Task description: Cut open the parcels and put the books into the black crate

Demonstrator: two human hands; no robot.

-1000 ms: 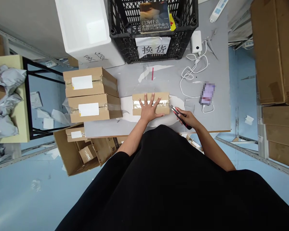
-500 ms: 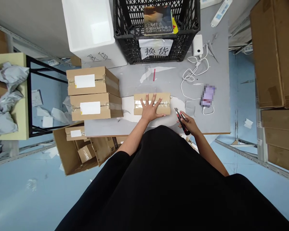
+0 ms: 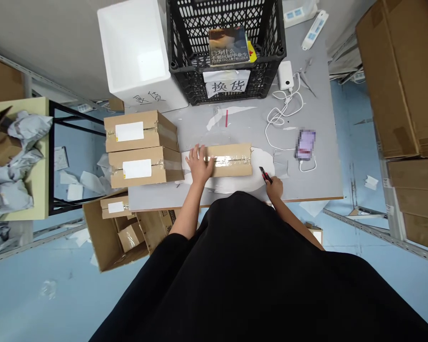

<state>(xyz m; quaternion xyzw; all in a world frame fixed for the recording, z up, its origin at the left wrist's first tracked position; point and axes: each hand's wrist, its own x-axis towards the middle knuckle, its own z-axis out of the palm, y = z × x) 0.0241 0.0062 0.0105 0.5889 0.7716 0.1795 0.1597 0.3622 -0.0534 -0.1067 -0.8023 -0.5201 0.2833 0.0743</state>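
A narrow taped cardboard box (image 3: 231, 160) lies on a white sheet (image 3: 257, 183) near the table's front edge. My left hand (image 3: 199, 166) rests at the box's left end, fingers stretched out and apart, with the thumb against the box top. To the right of the box, my right hand (image 3: 275, 188) is closed around a black and red utility knife (image 3: 265, 174). The knife's tip points up and left, apart from the box. Clear tape runs along the middle of the box top.
Two stacked cardboard boxes (image 3: 171, 164) stand left of the sheet. Behind are a white bin (image 3: 135, 47) and a black crate (image 3: 185, 88) holding a book (image 3: 228, 45). At right lie a phone (image 3: 306, 144) and a white cable (image 3: 269, 130). An open carton (image 3: 92, 228) sits below left.
My left hand has slid from the middle of the box top to its left end. My right hand has turned, with the knife lower over the sheet. The view has shifted slightly.
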